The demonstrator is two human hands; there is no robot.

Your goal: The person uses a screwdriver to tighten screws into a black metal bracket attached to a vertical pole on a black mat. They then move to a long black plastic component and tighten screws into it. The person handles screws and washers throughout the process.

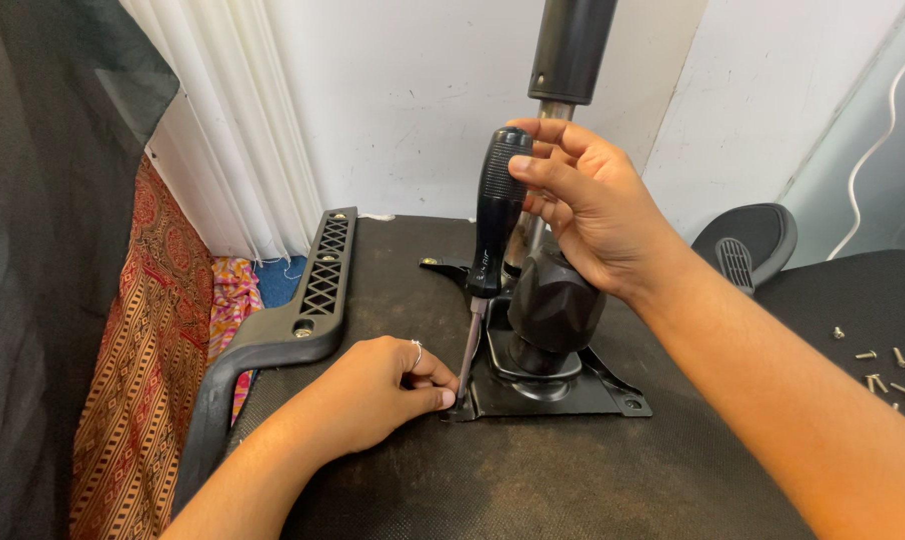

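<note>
Head view, looking down on an upturned chair seat (pixel 573 480) covered in dark fabric. Right hand (pixel 583 205) raised above the seat, fingers curled around the top of a black-handled screwdriver (pixel 495 215), gripping the ribbed handle from the right side. Screwdriver held nearly upright, tilted slightly, shaft running down and to the left to a corner of the black metal mounting plate (pixel 563 385). Left hand (pixel 373 395) resting low on the seat, just left of the plate, thumb and forefinger pinched together at the screwdriver tip, touching the shaft's lower end; whatever sits between the fingertips too small to tell. Ring on one left finger. Black gas-lift column (pixel 558 290) rising from the plate, directly behind the screwdriver and below the right hand. Black plastic armrest (pixel 308 310) lying at the seat's left edge. Loose screws (pixel 878 375) scattered far right, well apart from both hands.
</note>
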